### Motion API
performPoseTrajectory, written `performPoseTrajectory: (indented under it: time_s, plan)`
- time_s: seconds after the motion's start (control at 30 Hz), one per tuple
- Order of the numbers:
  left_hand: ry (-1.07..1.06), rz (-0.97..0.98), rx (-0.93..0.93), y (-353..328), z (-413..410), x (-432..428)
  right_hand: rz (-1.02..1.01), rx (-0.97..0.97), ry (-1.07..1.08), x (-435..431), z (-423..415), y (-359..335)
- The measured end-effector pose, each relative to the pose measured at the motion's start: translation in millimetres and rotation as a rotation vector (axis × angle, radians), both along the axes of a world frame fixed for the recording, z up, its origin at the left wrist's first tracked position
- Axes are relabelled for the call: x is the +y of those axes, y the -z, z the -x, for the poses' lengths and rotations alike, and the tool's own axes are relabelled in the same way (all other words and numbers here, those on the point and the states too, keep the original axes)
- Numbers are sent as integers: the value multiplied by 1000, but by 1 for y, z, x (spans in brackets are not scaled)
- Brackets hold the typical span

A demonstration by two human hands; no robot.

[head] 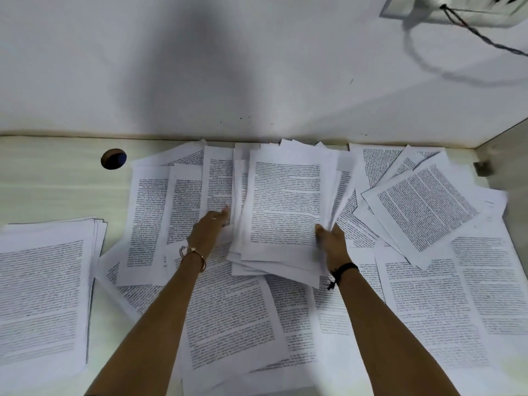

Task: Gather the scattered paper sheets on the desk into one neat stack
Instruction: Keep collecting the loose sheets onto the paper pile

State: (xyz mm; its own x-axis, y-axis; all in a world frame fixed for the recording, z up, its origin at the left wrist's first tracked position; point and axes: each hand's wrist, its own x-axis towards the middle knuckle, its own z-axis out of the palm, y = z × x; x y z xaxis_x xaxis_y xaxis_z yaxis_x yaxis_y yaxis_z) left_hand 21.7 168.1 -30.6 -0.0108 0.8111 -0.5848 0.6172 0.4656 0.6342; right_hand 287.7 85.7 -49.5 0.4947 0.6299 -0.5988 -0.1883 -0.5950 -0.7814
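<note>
Printed white sheets (pixel 234 318) lie scattered and overlapping across the pale desk (pixel 57 181). A loose bundle of sheets (pixel 285 210) sits at the centre back, tilted up a little. My right hand (pixel 333 241) grips this bundle at its lower right edge, thumb on top. My left hand (pixel 210 227) rests flat against the bundle's left side, fingers pointing at the edge and partly tucked under it. A gathered stack of sheets (pixel 43 295) lies at the left, apart from both hands.
A round cable hole (pixel 113 158) is in the desk at the back left. A white wall (pixel 228 67) rises behind the desk, with a socket plate (pixel 457 10) and a dangling cable (pixel 485 41) at the upper right. A side panel (pixel 508 155) closes the right end.
</note>
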Motion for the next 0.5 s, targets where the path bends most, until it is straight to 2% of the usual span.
performPoseTrajectory:
  time_s: [0.1, 0.17, 0.27, 0.33, 0.43, 0.47, 0.5]
  plan:
    - [124, -43, -36, 3, 8, -14, 34, 39, 79, -8, -4, 2]
    - [239, -72, 52, 10, 13, -20, 23, 101, 128, -10, -5, 0]
    - [212, -148, 206, 18, 24, -24, -24, 210, 158, -16, -7, -3]
    - [173, -234, 224, 22, 32, -27, -53, 254, 175, -18, -6, -5]
    - [14, -410, 104, 12, 29, -34, -65, 173, 140, -20, 2, -17]
    - [-64, -405, 9, 2, 26, -37, -79, 135, 105, -22, 6, -20]
    - [-134, -319, -139, -6, 23, -38, -99, 105, 63, -23, 11, -25]
